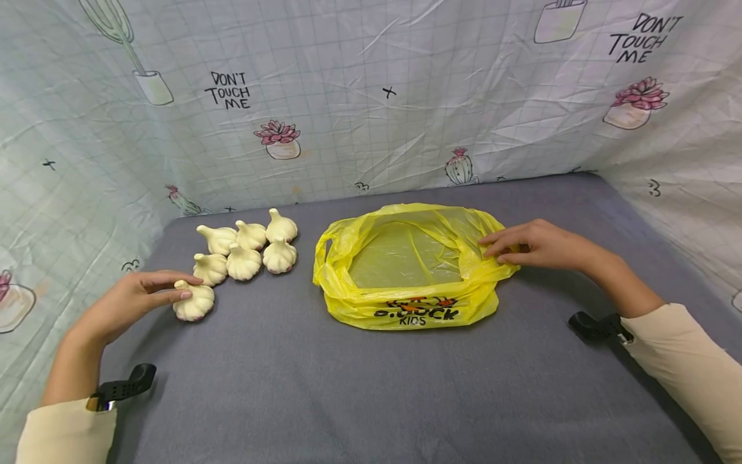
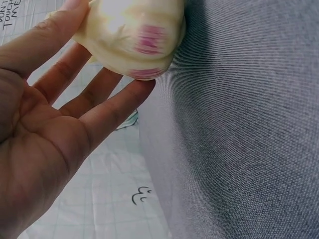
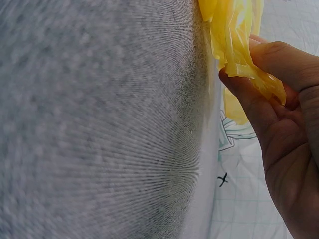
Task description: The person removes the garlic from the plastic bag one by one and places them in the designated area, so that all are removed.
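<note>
My left hand (image 1: 139, 296) pinches a garlic bulb (image 1: 194, 303) by its stem end, at the near end of a group of bulbs. Pink streaks mark the underside of that garlic bulb (image 2: 144, 40) in the left wrist view, with thumb and fingers around it. On the right, my right hand (image 1: 536, 243) pinches the side rim of a yellow plastic bag (image 1: 411, 309) between thumb and fingers. The bag lies with its mouth spread wide, its pale inside showing. In the right wrist view a crumpled fold of the bag (image 3: 239, 55) sits between thumb and fingertips.
Several more garlic bulbs (image 1: 243, 261) stand in two rows beyond the left hand, left of the bag. All rest on a grey cloth-covered table (image 1: 348, 386). A printed fabric sheet (image 1: 348, 84) hangs behind and at both sides.
</note>
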Available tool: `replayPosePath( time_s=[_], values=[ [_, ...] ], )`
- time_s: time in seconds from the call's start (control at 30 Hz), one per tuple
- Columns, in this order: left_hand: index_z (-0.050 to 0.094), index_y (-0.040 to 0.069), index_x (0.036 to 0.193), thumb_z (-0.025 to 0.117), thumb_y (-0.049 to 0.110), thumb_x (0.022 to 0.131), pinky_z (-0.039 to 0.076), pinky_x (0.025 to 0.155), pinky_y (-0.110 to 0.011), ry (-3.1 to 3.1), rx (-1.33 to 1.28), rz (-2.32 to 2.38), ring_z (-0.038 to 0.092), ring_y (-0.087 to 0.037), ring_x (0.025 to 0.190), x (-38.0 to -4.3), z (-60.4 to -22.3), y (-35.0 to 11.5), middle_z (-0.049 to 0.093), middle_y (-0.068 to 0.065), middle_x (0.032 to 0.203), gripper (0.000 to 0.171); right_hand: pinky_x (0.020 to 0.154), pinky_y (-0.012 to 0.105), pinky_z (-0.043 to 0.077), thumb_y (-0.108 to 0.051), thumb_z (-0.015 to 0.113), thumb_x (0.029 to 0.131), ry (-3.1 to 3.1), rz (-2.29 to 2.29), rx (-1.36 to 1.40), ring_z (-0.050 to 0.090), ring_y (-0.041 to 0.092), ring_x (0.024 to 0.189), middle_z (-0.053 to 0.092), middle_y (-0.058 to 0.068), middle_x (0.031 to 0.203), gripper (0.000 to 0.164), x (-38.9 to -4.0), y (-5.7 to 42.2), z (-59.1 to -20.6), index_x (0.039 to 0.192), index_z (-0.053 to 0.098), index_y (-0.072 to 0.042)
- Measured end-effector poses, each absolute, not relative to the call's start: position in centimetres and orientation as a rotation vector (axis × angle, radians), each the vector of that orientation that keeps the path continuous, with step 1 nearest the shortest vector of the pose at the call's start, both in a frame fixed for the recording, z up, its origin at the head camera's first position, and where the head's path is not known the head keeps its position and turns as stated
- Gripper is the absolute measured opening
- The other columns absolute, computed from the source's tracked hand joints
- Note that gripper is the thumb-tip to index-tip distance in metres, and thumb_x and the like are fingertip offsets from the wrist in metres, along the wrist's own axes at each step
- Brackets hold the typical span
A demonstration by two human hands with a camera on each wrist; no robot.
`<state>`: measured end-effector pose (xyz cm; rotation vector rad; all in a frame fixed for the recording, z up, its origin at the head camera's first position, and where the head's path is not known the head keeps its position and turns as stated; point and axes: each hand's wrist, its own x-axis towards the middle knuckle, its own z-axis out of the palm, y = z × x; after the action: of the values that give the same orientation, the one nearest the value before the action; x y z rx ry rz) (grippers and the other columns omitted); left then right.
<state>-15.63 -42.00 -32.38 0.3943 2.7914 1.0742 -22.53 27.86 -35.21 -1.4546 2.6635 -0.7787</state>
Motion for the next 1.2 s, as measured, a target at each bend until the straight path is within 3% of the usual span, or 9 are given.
replayPosePath(
  time_s=[0.47,0.67,0.7,0.73,0.83,0.93,1.07,1.13,1.2],
  values=[
    [0.072,0.008,0.126,0.07,0.016,0.098,0.045,0.084,-0.009,2.837,0.396,1.051,0.055,0.009,0.115,-16.3,-32.5,-41.6,0.073,0.001,0.122,0.029,0.057,0.02,0.043,-0.005,0.071,0.095,2.672,-0.777,-1.434,0.049,-0.004,0.068,0.066,0.015,0.134,0.029,-22.3,27.9,-35.3,0.122,0.075,-0.013],
    [0.066,0.007,0.134,0.071,0.019,0.098,0.046,0.086,-0.008,2.854,0.415,1.028,0.054,0.011,0.117,-15.8,-32.1,-40.8,0.066,0.0,0.132,0.038,0.063,0.02,0.043,-0.012,0.068,0.099,2.685,-0.782,-1.368,0.049,-0.004,0.071,0.06,0.011,0.144,0.036,-21.9,28.0,-35.1,0.135,0.068,-0.014],
    [0.064,0.007,0.136,0.07,0.02,0.099,0.045,0.088,-0.007,2.883,0.431,0.997,0.054,0.009,0.117,-15.7,-31.9,-40.4,0.065,-0.003,0.134,0.04,0.066,0.02,0.044,-0.013,0.067,0.099,2.693,-0.773,-1.352,0.053,-0.005,0.079,0.058,0.01,0.146,0.038,-21.7,28.1,-35.0,0.138,0.066,-0.015],
    [0.062,0.006,0.137,0.069,0.02,0.099,0.047,0.093,-0.013,2.926,0.448,0.957,0.056,0.002,0.121,-15.6,-31.7,-39.9,0.063,-0.007,0.136,0.041,0.066,0.02,0.044,-0.013,0.066,0.1,2.694,-0.769,-1.331,0.052,-0.004,0.079,0.056,0.01,0.148,0.04,-21.4,28.4,-34.9,0.14,0.064,-0.015],
    [0.056,0.005,0.142,0.064,0.021,0.103,0.046,0.104,-0.041,3.088,0.501,0.793,0.053,-0.027,0.131,-15.6,-30.7,-37.1,0.056,-0.02,0.141,0.043,0.079,0.019,0.045,-0.016,0.064,0.102,2.743,-0.72,-1.255,0.055,-0.006,0.111,0.051,0.005,0.153,0.046,-19.9,29.3,-34.5,0.147,0.057,-0.019],
    [0.053,0.002,0.144,0.061,0.013,0.104,0.037,0.1,-0.065,3.26,0.62,0.674,0.045,-0.05,0.131,-15.9,-29.8,-33.3,0.052,-0.026,0.142,0.042,0.091,0.013,0.04,-0.018,0.064,0.102,2.8,-0.694,-1.151,0.041,-0.009,0.132,0.044,0.002,0.158,0.053,-18.4,30.2,-34.1,0.153,0.05,-0.022],
    [0.052,-0.002,0.144,0.059,0.007,0.103,0.033,0.108,-0.062,3.38,0.803,0.604,0.044,-0.049,0.131,-16.0,-29.1,-28.3,0.053,-0.026,0.139,0.042,0.1,0.003,0.027,-0.016,0.065,0.101,2.853,-0.744,-1.052,0.026,-0.013,0.141,0.034,-0.003,0.164,0.059,-16.7,31.0,-33.6,0.156,0.044,-0.024],
    [0.049,-0.001,0.147,0.056,0.014,0.106,0.029,0.112,-0.062,3.381,0.805,0.544,0.042,-0.049,0.134,-15.9,-29.0,-25.9,0.051,-0.026,0.142,0.044,0.1,0.0,0.023,-0.015,0.067,0.1,2.885,-0.745,-1.027,0.023,-0.013,0.143,0.032,-0.006,0.165,0.063,-16.2,31.3,-33.2,0.157,0.042,-0.027],
    [0.044,0.003,0.152,0.051,0.024,0.109,0.024,0.115,-0.065,3.347,0.729,0.474,0.036,-0.049,0.141,-15.6,-28.9,-23.7,0.046,-0.025,0.15,0.049,0.107,0.007,0.024,-0.015,0.067,0.099,2.923,-0.713,-0.981,0.021,-0.011,0.145,0.03,-0.008,0.165,0.066,-15.8,31.6,-32.9,0.158,0.04,-0.031]
  ],
)
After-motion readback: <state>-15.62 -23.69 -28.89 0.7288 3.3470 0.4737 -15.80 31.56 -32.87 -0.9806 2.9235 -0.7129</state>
